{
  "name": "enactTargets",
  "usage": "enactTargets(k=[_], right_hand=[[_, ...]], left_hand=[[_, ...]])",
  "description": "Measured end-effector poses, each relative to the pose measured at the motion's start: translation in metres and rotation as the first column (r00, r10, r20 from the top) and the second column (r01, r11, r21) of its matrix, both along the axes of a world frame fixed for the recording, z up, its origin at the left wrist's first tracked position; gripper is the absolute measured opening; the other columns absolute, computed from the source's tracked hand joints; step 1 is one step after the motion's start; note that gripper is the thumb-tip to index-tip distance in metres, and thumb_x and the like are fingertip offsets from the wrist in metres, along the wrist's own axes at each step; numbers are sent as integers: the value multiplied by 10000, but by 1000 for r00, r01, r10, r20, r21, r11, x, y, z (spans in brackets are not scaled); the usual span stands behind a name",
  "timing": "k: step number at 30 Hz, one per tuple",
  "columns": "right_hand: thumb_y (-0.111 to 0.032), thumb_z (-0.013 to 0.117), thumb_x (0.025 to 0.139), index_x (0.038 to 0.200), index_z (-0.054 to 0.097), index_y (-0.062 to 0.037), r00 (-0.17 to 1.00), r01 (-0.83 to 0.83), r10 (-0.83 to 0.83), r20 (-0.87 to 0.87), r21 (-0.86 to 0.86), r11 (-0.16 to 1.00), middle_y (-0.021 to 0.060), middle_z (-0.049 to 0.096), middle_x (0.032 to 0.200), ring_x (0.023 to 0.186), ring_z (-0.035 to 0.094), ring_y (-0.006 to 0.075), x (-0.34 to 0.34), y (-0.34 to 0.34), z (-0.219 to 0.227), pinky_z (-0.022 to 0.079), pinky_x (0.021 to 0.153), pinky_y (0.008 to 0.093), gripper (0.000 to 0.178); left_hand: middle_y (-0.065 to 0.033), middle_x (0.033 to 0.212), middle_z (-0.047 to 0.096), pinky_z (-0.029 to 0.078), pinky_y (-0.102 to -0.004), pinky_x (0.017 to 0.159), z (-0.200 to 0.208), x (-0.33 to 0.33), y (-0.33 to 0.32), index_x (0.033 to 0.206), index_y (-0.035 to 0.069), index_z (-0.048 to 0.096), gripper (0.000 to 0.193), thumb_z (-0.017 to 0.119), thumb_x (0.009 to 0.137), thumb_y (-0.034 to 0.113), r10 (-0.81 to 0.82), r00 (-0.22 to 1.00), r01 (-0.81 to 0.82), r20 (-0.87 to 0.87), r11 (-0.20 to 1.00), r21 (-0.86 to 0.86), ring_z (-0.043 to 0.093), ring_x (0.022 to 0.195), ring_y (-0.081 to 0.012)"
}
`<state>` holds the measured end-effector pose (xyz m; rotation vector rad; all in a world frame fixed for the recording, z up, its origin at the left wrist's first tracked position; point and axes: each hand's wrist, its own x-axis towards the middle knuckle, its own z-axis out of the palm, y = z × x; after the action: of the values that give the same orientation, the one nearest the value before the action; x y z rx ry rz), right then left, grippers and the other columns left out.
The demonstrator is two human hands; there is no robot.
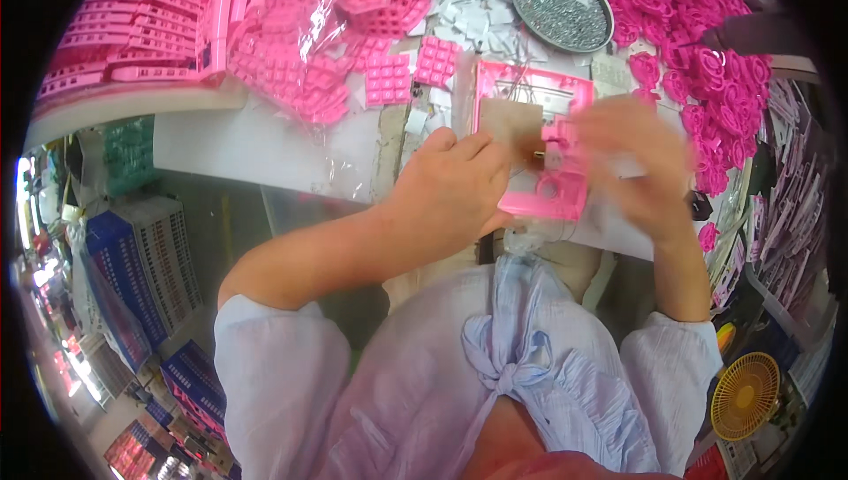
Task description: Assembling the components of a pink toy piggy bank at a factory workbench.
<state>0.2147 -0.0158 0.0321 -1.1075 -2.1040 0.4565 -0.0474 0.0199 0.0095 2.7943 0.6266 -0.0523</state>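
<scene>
A pink plastic casing (565, 204) lies in front of me at the table's near edge, with small fittings and a round opening in its lower part. A flat brown square piece (511, 116) sits over its upper left part. My left hand (455, 181) is closed on the casing's left side, its fingers curled; the thumb is partly hidden. My right hand (643, 158) is over the casing's right side, smeared by motion, so I cannot make out its fingers or anything in them. Past the casing are two pink keypads (388, 80).
A round tray of small metal screws (563, 8) stands at the back among white square pieces (473, 16). Pink ring-shaped parts (698, 65) are heaped at right. A clear bag of pink keypads (322, 30) and stacked pink casings (146, 25) lie at left. A yellow basket (745, 396) is lower right.
</scene>
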Motion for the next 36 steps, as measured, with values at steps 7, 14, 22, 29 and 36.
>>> enactTargets(k=[7, 14, 22, 29, 36], right_hand=[[-134, 650, 938, 1148, 659, -81, 636, 748, -765, -104, 328, 578, 98, 690, 989, 885, 664, 247, 191, 85, 31, 536, 782, 363, 217], [-139, 667, 966, 1212, 578, 0, 479, 387, -365, -799, -181, 904, 54, 642, 864, 745, 639, 159, 107, 103, 26, 539, 684, 306, 297], [-99, 686, 944, 1195, 580, -8, 497, 245, -330, -802, -235, 941, 45, 632, 839, 746, 635, 154, 49, 82, 40, 539, 711, 313, 287], [-109, 638, 944, 1199, 601, -60, 623, 84, -283, -730, -298, 951, 101, 656, 941, 873, 643, 231, 65, 66, 37, 516, 773, 375, 263], [-163, 600, 961, 1302, 500, -109, 367, -184, -44, -929, -119, 976, -5, 553, 739, 651, 506, 109, 14, 0, 21, 443, 650, 303, 360]], left_hand=[[-178, 777, 672, 515, -448, 670, -18, 142, 138, 936, 58, 729, 237, 688, 842, 271, 4, 905, 2, 425, 1000, -13, 669, 722, -349], [-100, 946, 754, 428, -497, 889, -48, 182, 161, 906, 108, 781, 151, 678, 805, 154, -21, 999, 6, 48, 959, 282, 710, 923, -273], [-113, 936, 757, 436, -500, 876, -54, 190, 183, 829, 123, 767, 280, 577, 919, 308, 27, 999, -32, 18, 913, 406, 697, 953, -276], [-99, 934, 749, 431, -504, 895, -29, 175, 182, 860, 108, 766, 169, 672, 842, 248, 186, 972, -200, 143, 975, 93, 700, 928, -291], [-22, 909, 706, 393, -441, 912, -4, 49, 38, 961, 127, 699, 137, 762, 851, 179, -115, 806, 80, 580, 993, 87, 660, 839, -211]])
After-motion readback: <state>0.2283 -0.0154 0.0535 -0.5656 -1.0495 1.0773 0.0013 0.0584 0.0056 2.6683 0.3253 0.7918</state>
